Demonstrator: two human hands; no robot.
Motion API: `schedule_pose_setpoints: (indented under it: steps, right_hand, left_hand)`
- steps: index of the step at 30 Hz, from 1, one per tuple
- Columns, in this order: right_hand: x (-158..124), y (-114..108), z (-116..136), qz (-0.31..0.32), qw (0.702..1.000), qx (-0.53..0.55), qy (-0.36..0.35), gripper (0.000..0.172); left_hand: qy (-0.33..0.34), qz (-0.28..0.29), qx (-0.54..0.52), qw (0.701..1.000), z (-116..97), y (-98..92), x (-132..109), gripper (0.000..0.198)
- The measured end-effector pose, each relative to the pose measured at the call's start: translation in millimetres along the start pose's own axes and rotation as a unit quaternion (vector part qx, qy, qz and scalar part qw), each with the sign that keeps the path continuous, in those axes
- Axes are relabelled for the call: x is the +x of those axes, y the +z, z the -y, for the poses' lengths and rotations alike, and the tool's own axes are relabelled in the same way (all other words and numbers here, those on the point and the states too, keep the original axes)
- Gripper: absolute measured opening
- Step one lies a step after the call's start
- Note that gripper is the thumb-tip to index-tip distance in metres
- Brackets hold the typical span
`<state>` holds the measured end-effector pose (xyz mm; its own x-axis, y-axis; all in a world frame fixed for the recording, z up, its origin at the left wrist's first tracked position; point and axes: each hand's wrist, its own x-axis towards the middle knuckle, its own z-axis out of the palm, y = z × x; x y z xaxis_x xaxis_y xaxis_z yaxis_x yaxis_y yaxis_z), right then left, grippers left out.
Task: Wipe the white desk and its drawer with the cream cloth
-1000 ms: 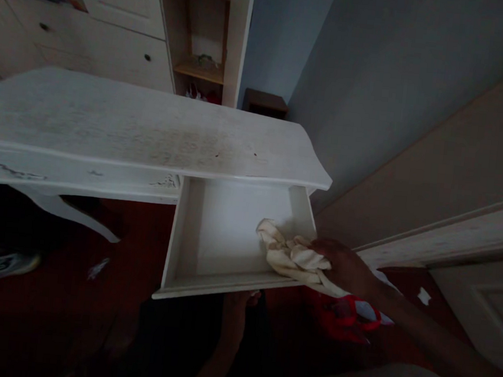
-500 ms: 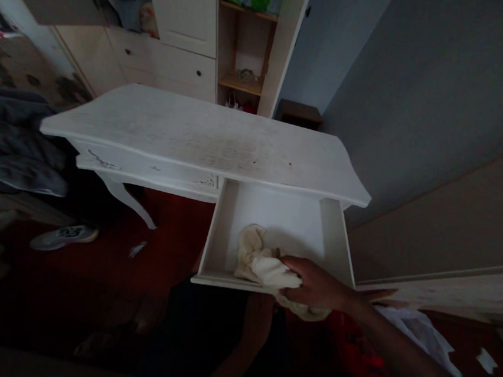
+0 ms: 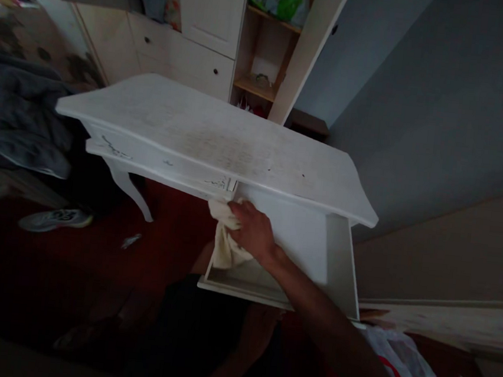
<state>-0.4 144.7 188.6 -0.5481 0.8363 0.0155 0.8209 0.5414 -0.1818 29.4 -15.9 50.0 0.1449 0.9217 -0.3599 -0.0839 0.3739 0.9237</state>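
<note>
My right hand (image 3: 254, 230) grips a cream cloth (image 3: 227, 245) at the left side wall of a pulled-out drawer (image 3: 300, 235). Part of the cloth drapes over that wall's top edge, and the rest hangs down inside. The drawer belongs to a white table (image 3: 173, 116) with dark smudges on its top. Below the drawer front is my left hand (image 3: 261, 323), dim and partly hidden under the front edge; its fingers do not show clearly.
A cabinet (image 3: 209, 24) with open shelves stands behind the table. Grey clothing (image 3: 22, 113) is heaped at the left. On the red floor lie a shoe (image 3: 56, 220) and, at the right, a white plastic bag (image 3: 408, 363).
My right hand has carried the cloth from the drawer's front edge to its left side wall. My left hand stays under the drawer front. The view has tilted slightly.
</note>
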Motion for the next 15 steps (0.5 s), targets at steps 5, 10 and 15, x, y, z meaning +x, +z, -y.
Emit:
schedule_pose_setpoints:
  steps: [5,10,15]
  right_hand:
    - [38.0,1.2,-10.4,-0.037,0.991,-0.094,0.087,0.051]
    - [44.7,2.3,-13.2,-0.043,0.985,-0.125,0.111,0.049]
    - [25.0,5.7,-31.5,0.017,0.986,-0.141,0.086,0.049]
  left_hand:
    - [0.011,0.003,-0.024,1.000,0.5,-0.1,-0.4,0.032]
    - [0.004,-0.002,-0.016,1.000,6.9,-1.0,0.8,0.031]
    - [0.002,0.000,-0.043,0.999,9.8,0.4,2.2,0.034]
